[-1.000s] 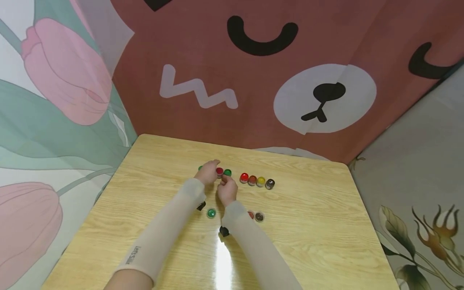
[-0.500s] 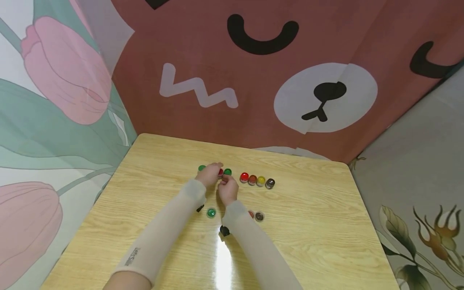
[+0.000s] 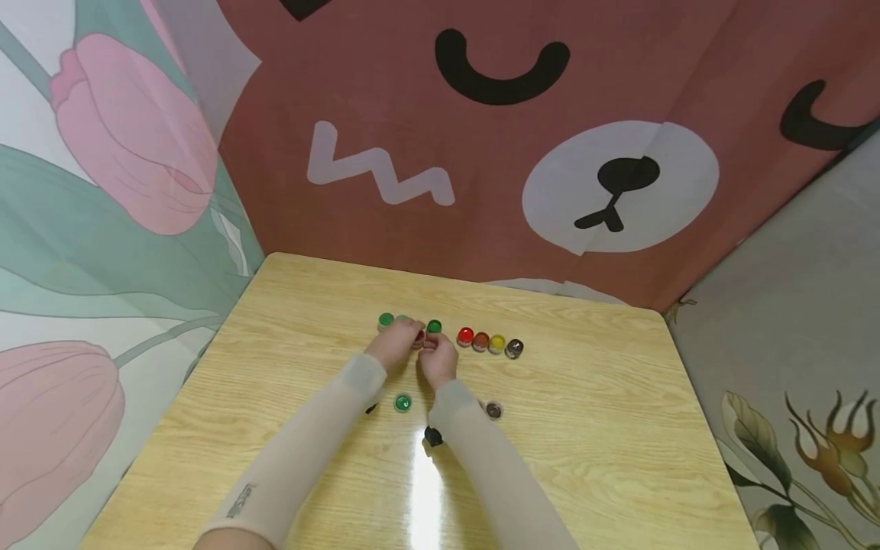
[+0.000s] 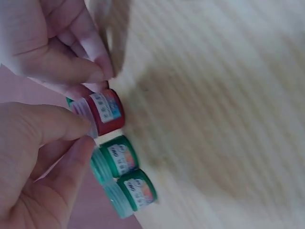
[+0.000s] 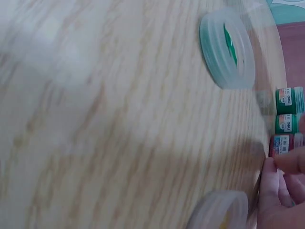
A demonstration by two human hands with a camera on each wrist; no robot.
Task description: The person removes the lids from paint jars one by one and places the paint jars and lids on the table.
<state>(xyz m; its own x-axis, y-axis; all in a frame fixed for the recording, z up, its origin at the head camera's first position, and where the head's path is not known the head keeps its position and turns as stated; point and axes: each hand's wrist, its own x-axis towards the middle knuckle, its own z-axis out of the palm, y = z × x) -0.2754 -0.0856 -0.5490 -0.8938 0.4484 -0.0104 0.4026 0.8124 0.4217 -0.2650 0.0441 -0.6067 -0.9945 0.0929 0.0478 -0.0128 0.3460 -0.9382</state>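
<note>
1. The red jar [image 4: 110,113] is a small cylinder with a smooth coloured body, a printed paper label and a translucent, ribbed top; it stands between the two hands.
2. The left hand [image 3: 395,341] pinches that ribbed top narrowly between thumb and finger.
3. The right hand [image 3: 438,361] has its bent fingertips close together at the jar's other side; whether they grip it, I cannot tell.
4. Two green jars [image 4: 122,158] of the same shape stand side by side to the left of the red one, and another green jar [image 3: 434,326] stands to its right.
5. Farther right, four round jars make a close row: bright red [image 3: 465,336], orange-brown [image 3: 481,341], yellow [image 3: 497,344] and dark brown [image 3: 514,349].
6. Nearer the person lie shallow, translucent cap-like rounds: one ribbed and holding green [image 5: 228,52], one with a dark centre [image 3: 494,410], and one cut off by the right wrist view with yellow inside [image 5: 221,212].
7. The table [image 3: 584,412] has pale, streaked wood grain and a glossy reflection; stretchy-looking beige sleeves [image 3: 302,451] cover both forearms.
</note>
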